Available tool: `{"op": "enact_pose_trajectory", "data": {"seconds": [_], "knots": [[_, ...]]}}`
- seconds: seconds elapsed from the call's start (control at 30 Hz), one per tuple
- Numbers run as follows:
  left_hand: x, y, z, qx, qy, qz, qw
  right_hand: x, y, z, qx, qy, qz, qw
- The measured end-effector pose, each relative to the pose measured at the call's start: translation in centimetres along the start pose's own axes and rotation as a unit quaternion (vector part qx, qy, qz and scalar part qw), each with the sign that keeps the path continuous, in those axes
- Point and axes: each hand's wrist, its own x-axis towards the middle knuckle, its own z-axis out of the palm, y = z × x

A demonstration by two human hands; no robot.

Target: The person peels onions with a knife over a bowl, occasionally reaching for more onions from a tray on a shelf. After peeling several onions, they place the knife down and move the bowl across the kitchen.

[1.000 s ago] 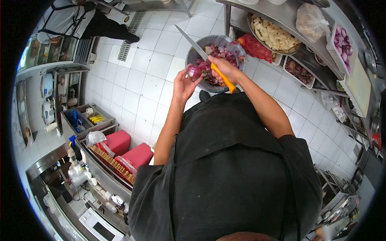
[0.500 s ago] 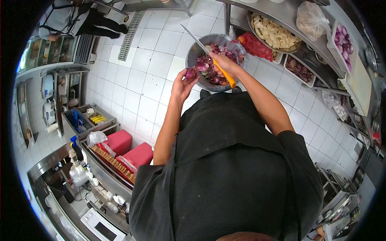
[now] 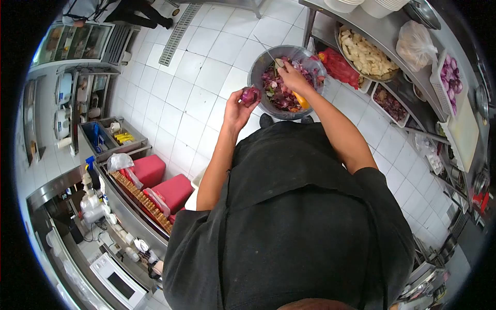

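Note:
Between the fingers of my left hand [image 3: 239, 108] is a red onion [image 3: 250, 96], held just left of a grey bucket's rim. My right hand [image 3: 293, 77] is closed round the yellow-orange handle of a knife [image 3: 301, 101], over the bucket. The thin blade points up and left, past the far rim. A small pale piece shows at the fingers of my right hand. Purple onion skins and scraps [image 3: 279, 98] fill much of the grey bucket [image 3: 255, 67], which stands on the tiled floor in front of my feet.
Right of the bucket are a red mesh bag [image 3: 338, 67], a large bowl of pale peeled pieces [image 3: 367, 54] and a white crate of dark red pieces [image 3: 390, 106]. A basket of peeled purple onions [image 3: 451, 85] sits on the counter. A person [image 3: 137, 13] stands at upper left.
The onion in my left hand is turned and shows more of its side. The knife blade is seen more edge-on, and my right hand has tilted. The whole view has shifted slightly.

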Motion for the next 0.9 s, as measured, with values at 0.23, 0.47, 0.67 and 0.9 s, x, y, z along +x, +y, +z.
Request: {"op": "enact_pose_trajectory", "data": {"seconds": [0.23, 0.47, 0.67, 0.9], "knots": [[0.5, 0.4, 0.9, -0.002, -0.013, 0.013, 1.0, 0.1, -0.2, -0.5, -0.064, 0.093, -0.041, 0.993], [0.4, 0.4, 1.5, -0.005, -0.003, 0.01, 1.0, 2.3, 0.5, -2.2, -0.022, -0.038, -0.008, 0.999], [0.3, 0.0, 2.3, 0.0, 0.0, 0.013, 1.0, 1.9, 1.9, -1.9, 0.022, 0.001, -0.027, 0.999], [0.9, -0.2, 3.4, 0.016, -0.007, 0.014, 1.0, -7.7, -3.8, -2.9, 0.049, -0.052, -0.071, 0.995]]}}
